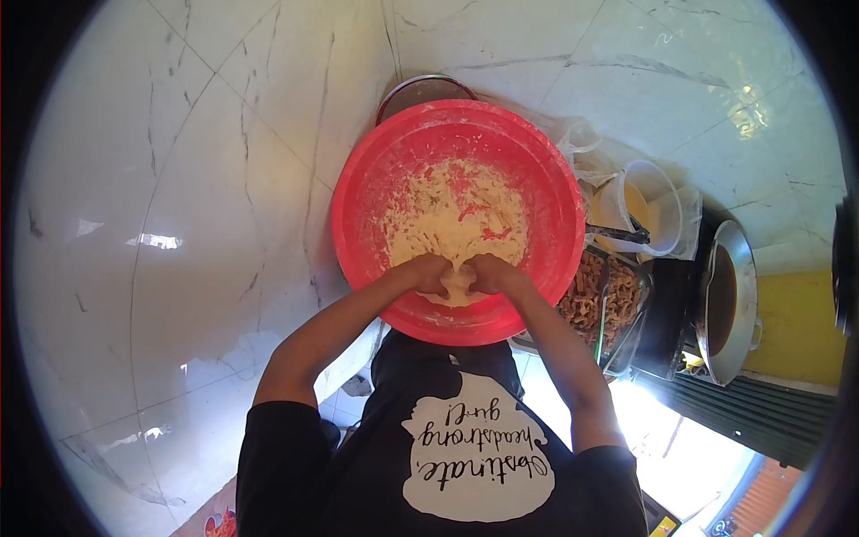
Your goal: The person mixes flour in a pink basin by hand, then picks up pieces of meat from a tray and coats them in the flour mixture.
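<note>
A large red basin (352, 210) in front of my body holds pale yellow dough (447, 228), with loose floury crumbs toward its far side. My left hand (429, 274) and my right hand (488, 273) are side by side in the near part of the basin. Both have curled fingers closed on the dough, and a lump of it shows between them. The fingertips are partly hidden in the dough. Flour and dough smears cling to the basin's inner wall.
Right of the basin stand a tray of brown strips (601, 300) with a utensil across it, a clear plastic tub (667, 215) with yellow contents and a black handle, and a wide metal pan (750, 309) of brown liquid. Marbled tile walls (224, 179) enclose the corner.
</note>
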The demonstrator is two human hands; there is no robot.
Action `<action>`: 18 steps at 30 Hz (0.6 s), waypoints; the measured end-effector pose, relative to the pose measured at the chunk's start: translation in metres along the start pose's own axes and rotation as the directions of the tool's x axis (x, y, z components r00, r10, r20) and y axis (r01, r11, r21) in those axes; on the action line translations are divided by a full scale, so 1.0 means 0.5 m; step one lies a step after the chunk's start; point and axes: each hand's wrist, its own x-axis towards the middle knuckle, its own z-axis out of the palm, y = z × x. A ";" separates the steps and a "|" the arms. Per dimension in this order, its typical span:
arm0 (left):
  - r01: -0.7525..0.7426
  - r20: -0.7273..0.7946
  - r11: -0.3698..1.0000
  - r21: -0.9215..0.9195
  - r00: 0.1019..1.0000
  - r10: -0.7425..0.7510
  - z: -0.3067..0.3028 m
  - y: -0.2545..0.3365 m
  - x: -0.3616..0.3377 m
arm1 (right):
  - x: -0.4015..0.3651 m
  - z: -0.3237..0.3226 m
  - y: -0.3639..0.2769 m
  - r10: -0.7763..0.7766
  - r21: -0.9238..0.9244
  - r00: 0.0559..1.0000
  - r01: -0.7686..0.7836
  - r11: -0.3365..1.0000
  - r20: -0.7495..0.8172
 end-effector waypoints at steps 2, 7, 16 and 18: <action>-0.021 0.082 0.999 -0.034 0.996 0.024 0.020 -0.007 0.010 | 0.006 0.020 0.001 -0.056 -0.019 0.997 0.055 0.998 -0.048; -0.082 0.113 0.987 -0.135 0.989 0.098 0.031 -0.017 0.019 | -0.003 -0.002 -0.024 0.003 -0.026 0.992 0.000 1.000 0.125; -0.100 0.077 0.995 0.011 0.992 0.098 0.020 0.003 -0.009 | -0.015 -0.010 -0.035 0.018 -0.069 0.997 -0.012 0.998 0.079; -0.123 0.138 0.992 0.029 0.983 0.118 0.029 0.006 -0.007 | -0.017 -0.002 -0.038 0.029 -0.065 0.984 -0.018 0.998 0.174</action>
